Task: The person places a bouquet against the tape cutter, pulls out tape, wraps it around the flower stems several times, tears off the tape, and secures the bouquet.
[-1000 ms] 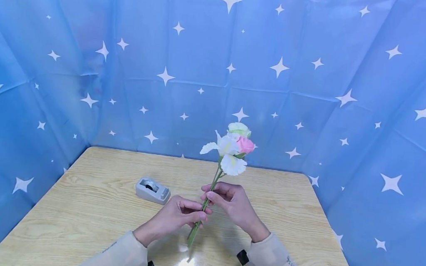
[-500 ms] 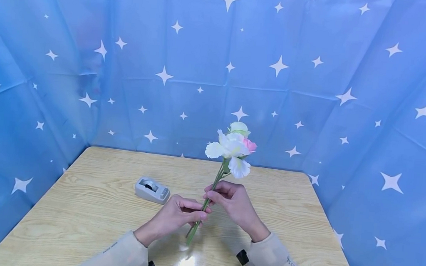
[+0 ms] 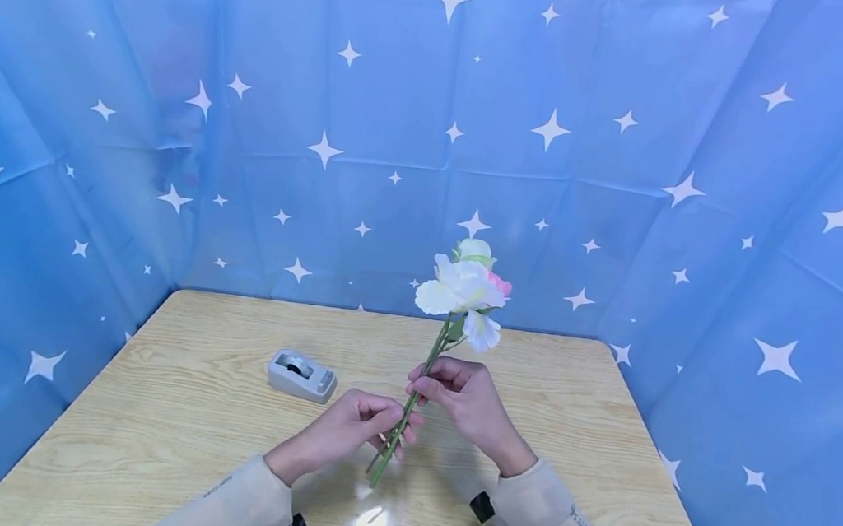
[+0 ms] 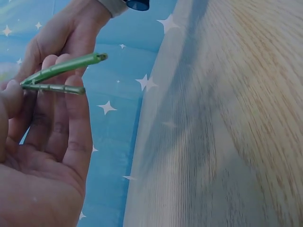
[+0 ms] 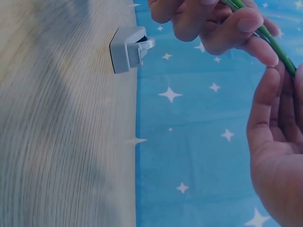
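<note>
A small bunch of artificial flowers tilts over the table, its heads up and leaning right. A large white ruffled bloom [image 3: 457,286] covers part of a pink flower [image 3: 501,285], and a pale green-white flower [image 3: 475,251] tops them. My right hand [image 3: 473,407] pinches the green stems [image 3: 435,351] below the blooms. Lower down, my left hand [image 3: 349,431] pinches the same stems between thumb and fingers. Two cut stem ends [image 4: 71,66] spread apart over the left fingers in the left wrist view. In the right wrist view both hands meet around the stems.
A grey tape dispenser [image 3: 301,376] stands on the wooden table [image 3: 194,410], left of the flowers. Blue star-patterned cloth [image 3: 402,129] hangs behind the table and along both sides.
The blooms have turned and shifted slightly right, and the white one now hides more of the pink one. My left thumb has slid up across the stems. The right hand barely moves.
</note>
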Available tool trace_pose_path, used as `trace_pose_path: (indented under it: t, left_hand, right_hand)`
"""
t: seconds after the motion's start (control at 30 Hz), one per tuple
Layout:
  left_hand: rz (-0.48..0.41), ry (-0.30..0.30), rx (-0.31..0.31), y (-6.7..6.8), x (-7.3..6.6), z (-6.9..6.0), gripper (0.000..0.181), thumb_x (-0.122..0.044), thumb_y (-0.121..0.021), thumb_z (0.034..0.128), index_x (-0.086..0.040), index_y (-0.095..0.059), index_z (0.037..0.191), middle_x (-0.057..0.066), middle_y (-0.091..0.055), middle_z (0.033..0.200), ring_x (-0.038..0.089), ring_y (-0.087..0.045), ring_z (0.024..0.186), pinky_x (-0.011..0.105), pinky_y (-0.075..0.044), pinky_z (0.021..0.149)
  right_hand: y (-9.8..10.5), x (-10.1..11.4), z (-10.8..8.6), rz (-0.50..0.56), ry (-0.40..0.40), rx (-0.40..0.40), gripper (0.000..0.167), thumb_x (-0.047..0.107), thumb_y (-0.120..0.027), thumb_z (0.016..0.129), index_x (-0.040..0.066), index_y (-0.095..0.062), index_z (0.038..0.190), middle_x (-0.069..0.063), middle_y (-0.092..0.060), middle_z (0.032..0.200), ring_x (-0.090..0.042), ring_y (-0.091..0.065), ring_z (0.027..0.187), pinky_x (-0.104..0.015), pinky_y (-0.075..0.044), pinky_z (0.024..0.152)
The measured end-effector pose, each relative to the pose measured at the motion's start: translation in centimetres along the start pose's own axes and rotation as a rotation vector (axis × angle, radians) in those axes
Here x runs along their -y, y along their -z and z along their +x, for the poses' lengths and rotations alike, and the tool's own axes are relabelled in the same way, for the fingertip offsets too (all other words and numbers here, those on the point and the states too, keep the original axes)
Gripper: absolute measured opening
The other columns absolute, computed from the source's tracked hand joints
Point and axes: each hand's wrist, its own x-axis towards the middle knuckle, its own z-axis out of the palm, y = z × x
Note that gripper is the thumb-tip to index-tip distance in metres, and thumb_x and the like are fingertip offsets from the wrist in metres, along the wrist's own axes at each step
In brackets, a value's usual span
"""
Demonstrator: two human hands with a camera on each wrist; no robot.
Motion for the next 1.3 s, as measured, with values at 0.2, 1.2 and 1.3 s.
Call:
trace_pose_path:
  t: [0.2,1.2,1.3]
  left_hand:
    - [-0.031,0.000,0.043,0.42,0.09,0.02,0.048,-0.030,-0.059,0.1246,0.014,-0.074,0.135,0.032,-0.074,0.153,0.015,-0.085,0.100,0.032,-0.071,0.093]
    - [0.017,-0.080,-0.054,-0.30,0.15,-0.15,0.027,-0.020,-0.071,0.1187,0.005,-0.080,0.125,0.042,-0.076,0.115,0.008,-0.080,0.089,0.025,-0.066,0.081]
    - [0.041,-0.066,-0.082,-0.38,0.01,-0.14,0.025,-0.020,-0.072,0.1180,0.003,-0.081,0.124,0.037,-0.079,0.116,0.006,-0.078,0.089,0.024,-0.065,0.082]
  right_hand:
    - [0.13,0.08,-0.10,0.007,0.029,0.031,0.014,0.010,-0.078,0.113,-0.001,-0.084,0.119,-0.016,-0.089,0.107,-0.017,-0.082,0.089,-0.030,-0.071,0.085]
    - [-0.06,0.51,-0.38,-0.053,0.028,0.074,0.020,0.018,-0.077,0.115,0.011,-0.087,0.130,-0.010,-0.089,0.131,-0.027,-0.085,0.094,-0.034,-0.072,0.092]
    - [-0.06,0.59,-0.32,-0.059,0.030,0.069,0.017,0.018,-0.077,0.115,0.011,-0.088,0.126,-0.013,-0.088,0.133,-0.030,-0.086,0.096,-0.037,-0.072,0.092]
